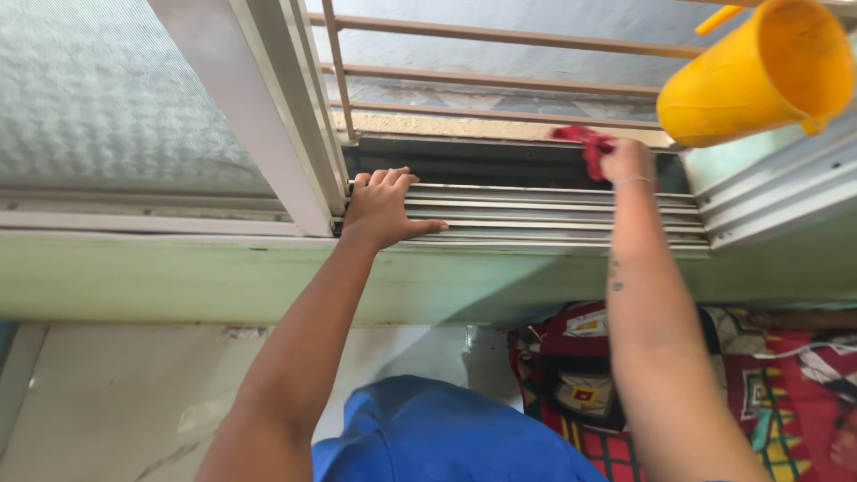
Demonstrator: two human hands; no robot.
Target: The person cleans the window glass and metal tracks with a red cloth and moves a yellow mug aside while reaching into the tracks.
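Observation:
My left hand [381, 209] rests flat on the metal window track [553, 214], fingers curled over its rails beside the sliding window frame [268, 116]. My right hand [625, 161] is closed on a red cloth [585, 143] and presses it at the far edge of the track, by the dark sill gap. A yellow plastic jug [759, 76] lies tilted on the ledge at the upper right, close to my right hand.
Frosted glass pane [98, 89] fills the upper left. Horizontal metal grille bars [500, 85] run behind the opening. A pale green wall ledge [178, 277] lies below the track. A red patterned fabric [768, 384] and my blue clothing [428, 437] are beneath.

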